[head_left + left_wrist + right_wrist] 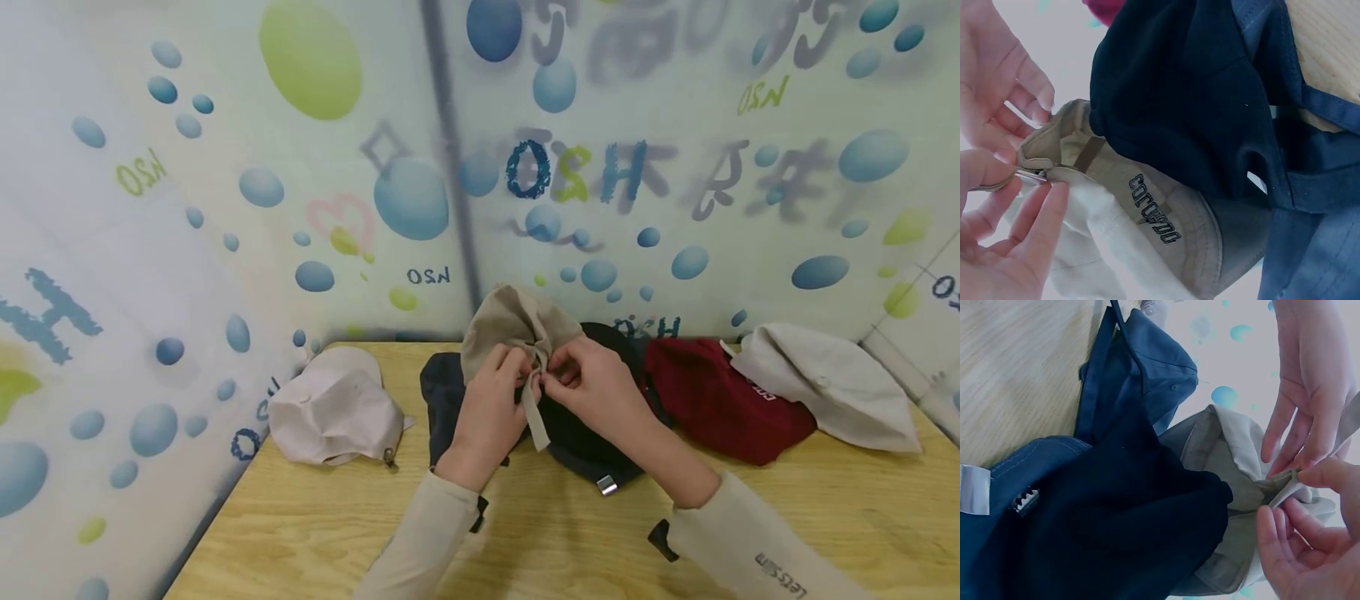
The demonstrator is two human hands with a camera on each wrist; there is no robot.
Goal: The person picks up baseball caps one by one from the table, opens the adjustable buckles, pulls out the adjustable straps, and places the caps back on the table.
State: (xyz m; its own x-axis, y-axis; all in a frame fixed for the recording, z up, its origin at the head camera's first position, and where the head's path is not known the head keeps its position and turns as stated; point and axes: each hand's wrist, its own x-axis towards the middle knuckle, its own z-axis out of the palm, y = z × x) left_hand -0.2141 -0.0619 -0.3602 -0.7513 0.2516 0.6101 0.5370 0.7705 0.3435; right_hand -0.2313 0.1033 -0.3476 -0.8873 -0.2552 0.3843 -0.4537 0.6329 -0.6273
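Note:
A beige baseball cap (498,321) is held up over the dark caps, its back strap toward me. My left hand (487,417) pinches the cap's strap (535,417) beside a small metal buckle (1034,175); the strap's loose end hangs down between the hands. With thumb and fingers, my right hand (600,387) pinches the cap's back edge on the other side of the buckle. Dark embroidered lettering (1154,209) shows inside the cap in the left wrist view. Below the hands lie a black cap (577,425) and a navy cap (442,392).
A white cap (333,408) lies at the table's left. Toward the right are a dark red cap (720,400) and an off-white cap (832,387) overlapping it. A patterned curtain (360,250) stands behind the wooden table (300,533).

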